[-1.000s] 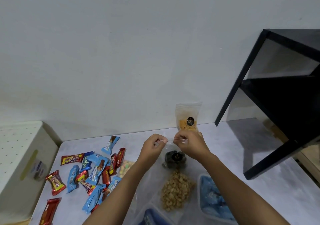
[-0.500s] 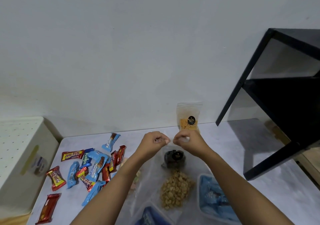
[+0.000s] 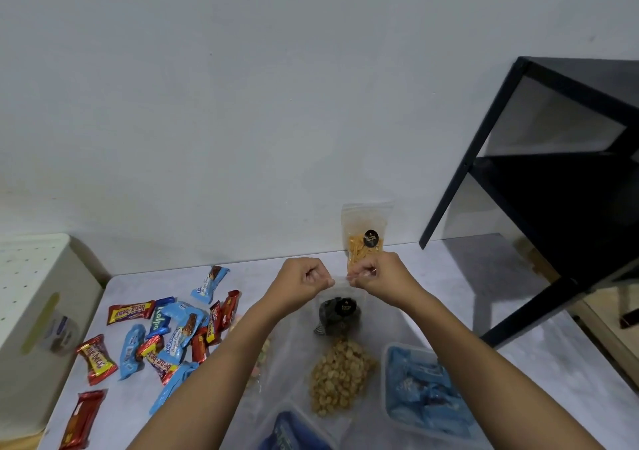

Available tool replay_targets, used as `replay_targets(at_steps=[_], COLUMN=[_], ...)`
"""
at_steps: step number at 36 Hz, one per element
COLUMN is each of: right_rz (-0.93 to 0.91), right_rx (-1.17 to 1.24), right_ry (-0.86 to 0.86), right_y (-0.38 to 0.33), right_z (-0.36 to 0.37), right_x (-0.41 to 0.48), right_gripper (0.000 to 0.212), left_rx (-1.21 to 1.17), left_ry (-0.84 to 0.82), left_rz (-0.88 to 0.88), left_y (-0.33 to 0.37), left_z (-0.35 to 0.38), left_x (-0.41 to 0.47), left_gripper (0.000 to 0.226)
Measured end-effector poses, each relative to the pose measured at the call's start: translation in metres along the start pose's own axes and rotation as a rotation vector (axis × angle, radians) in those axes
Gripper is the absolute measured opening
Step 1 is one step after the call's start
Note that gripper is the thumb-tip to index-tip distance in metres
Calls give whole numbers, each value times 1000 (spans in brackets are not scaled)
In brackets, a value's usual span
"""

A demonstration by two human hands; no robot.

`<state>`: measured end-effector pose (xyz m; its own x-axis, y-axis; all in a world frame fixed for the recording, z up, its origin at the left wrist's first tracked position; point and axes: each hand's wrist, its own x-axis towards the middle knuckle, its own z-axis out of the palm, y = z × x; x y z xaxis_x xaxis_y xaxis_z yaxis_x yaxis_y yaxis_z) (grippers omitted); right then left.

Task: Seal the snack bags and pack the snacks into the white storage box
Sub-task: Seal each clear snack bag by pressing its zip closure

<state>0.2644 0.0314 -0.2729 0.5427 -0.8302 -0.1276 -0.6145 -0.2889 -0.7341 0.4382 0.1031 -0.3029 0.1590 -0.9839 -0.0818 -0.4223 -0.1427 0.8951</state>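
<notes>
Clear bag [image 3: 337, 314] edge pinched by hands: left hand [image 3: 304, 282], right hand [image 3: 380, 273].

- One white storage box [image 3: 34, 311].
- At least three clear snack bags: yellow-stick bag [image 3: 364, 242], dark-snack bag [image 3: 340, 314], pale-puff bag [image 3: 340, 377].
- Two clear tubs [image 3: 385, 377] of blue wrappers.
- One black shelf [image 3: 553, 207].
- At least six red bars [image 3: 131, 311].
- Blue packets [image 3: 209, 283]: overlapping, number unclear.

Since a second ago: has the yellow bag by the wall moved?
No. The yellow bag still stands against the wall, at the same gap from the shelf leg; only the camera shifted.
</notes>
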Motion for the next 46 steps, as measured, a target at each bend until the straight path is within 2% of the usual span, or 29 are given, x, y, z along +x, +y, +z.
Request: replay_targets(at_steps=[3,7,10,12,13,17,22,25,29,32,37,46], right_rz=[31,84,106,105,97,-14,-156,-192,-215,-223,-275,-300], right_rx=[-5,67,116,123,107,-109,-320,-342,-332,-336,-387,-371], right_ry=[13,92,100,124,140,117,124,120,92,81,65,16], right_y=[6,12,13,15,16,15,15,19,22,24,22,22], right_z=[-6,-3,2,5,7,8,7,5,5,4,5,8], right_x=[-1,-3,-4,-5,-5,-9,-16,-18,-17,-18,-19,-20], right_gripper=[13,3,3,4,6,11,15,16,16,16,18,19], left_rx=[-46,-45,14,-33,-66,-130,-417,-558,-671,-695,-683,-494], left_ry=[31,46,247,443,484,332,276,218,219,209,202,170], left_rz=[7,19,-4,-93,-142,-211,-285,-313,-340,-341,-342,-265], left_y=[0,2,0,2,5,9,8,7,4,5,6,8], left_z=[-4,-4,2,11,15,40,45,43,43,45,47,46], left_x=[1,2,1,-4,-8,-20,-18,-17,-17,-16,-13,-11], left_gripper=[9,7,15,29,34,35,30,23,12,11,25,18])
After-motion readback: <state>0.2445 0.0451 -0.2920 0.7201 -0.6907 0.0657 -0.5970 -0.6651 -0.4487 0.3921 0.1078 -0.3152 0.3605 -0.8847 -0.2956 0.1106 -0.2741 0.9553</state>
